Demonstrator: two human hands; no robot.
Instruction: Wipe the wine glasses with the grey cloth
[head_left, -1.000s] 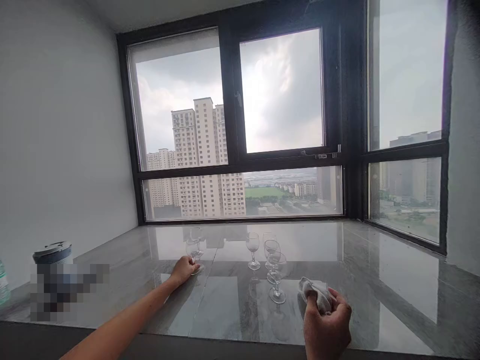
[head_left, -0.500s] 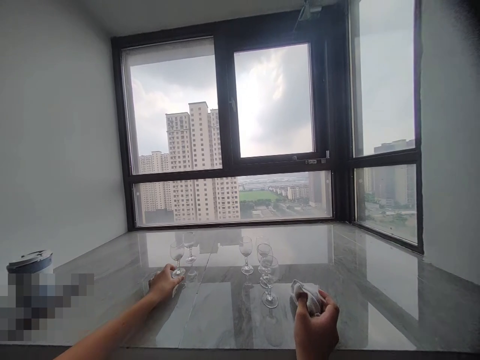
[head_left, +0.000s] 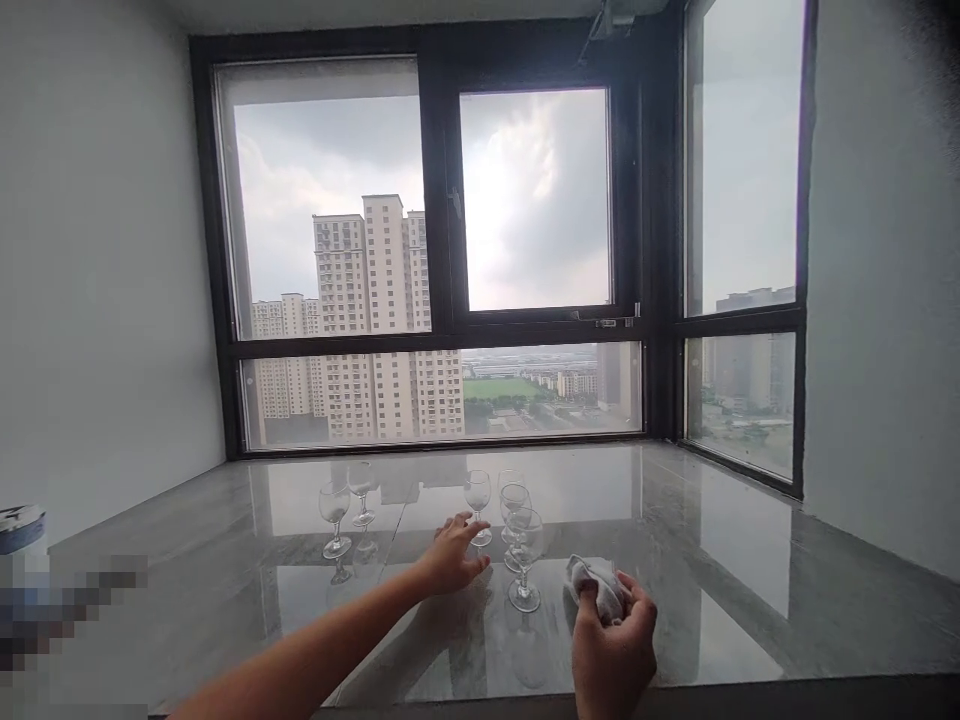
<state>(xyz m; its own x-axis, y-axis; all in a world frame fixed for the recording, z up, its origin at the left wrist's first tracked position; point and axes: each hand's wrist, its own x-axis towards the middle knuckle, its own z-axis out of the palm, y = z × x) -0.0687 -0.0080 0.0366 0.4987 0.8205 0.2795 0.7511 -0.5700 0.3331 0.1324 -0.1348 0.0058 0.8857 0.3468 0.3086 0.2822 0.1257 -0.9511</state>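
Observation:
My left hand (head_left: 454,555) reaches over the sill with its fingers apart and nothing in its grasp. Its fingertips are at the stem and foot of a small stemmed glass (head_left: 477,488); whether they touch it I cannot tell. Just right of that, several more clear glasses stand upright in a cluster, the nearest being a wine glass (head_left: 525,542). My right hand (head_left: 616,645) grips a crumpled white cloth (head_left: 600,588), to the right of the nearest glass. Farther left, two glasses stand apart from the cluster, a front glass (head_left: 334,505) and a rear glass (head_left: 362,480).
The glossy grey tiled sill (head_left: 675,600) mirrors the window and ends at a front edge near me. A dark window frame (head_left: 442,338) rises behind the glasses. At the far left, a white container (head_left: 21,535) is partly cut off and blurred out.
My left hand has left the front glass of the left pair and moved right to the cluster, its fingers opening. My right hand still holds the cloth. The view has turned slightly right.

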